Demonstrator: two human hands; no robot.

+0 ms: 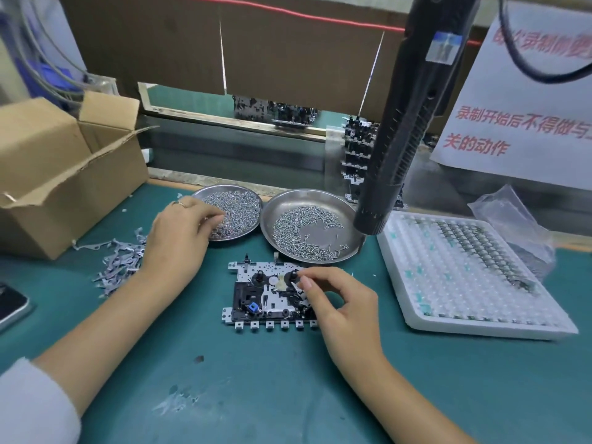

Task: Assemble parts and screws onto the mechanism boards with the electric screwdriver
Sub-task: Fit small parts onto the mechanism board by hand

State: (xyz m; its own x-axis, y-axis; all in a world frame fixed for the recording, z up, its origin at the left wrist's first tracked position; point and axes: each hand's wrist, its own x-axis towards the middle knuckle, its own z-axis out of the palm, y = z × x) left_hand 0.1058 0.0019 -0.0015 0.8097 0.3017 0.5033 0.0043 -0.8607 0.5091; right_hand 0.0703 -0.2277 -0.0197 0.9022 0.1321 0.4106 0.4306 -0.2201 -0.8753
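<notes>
Mechanism board (272, 296) lies flat on the green mat (288, 395), just in front of two steel dishes of screws. The right hand (342, 312) rests over the board's right end, thumb and forefinger pinching a small pale metal part (297, 287) and setting it down beside the right-hand black spindle. The left hand (179, 241) reaches into the left dish (246, 190), its fingers curled down among the screws; whether a screw is already pinched there cannot be told.

To seat the part well, it probably needs to go down level, with its hole over the board's own hole, and be held there until a screw drops in. The electric screwdriver (400, 123) hangs untouched above the right dish (269, 216), so it would have to come down and forward to the board.

Room is tight behind: the right dish's rim nearly meets the board's far edge. A white parts tray (480, 328) sits well apart on the right, a heap of grey stampings (118, 264) and a cardboard box (48, 174) on the left. Toward the person the mat is open.
</notes>
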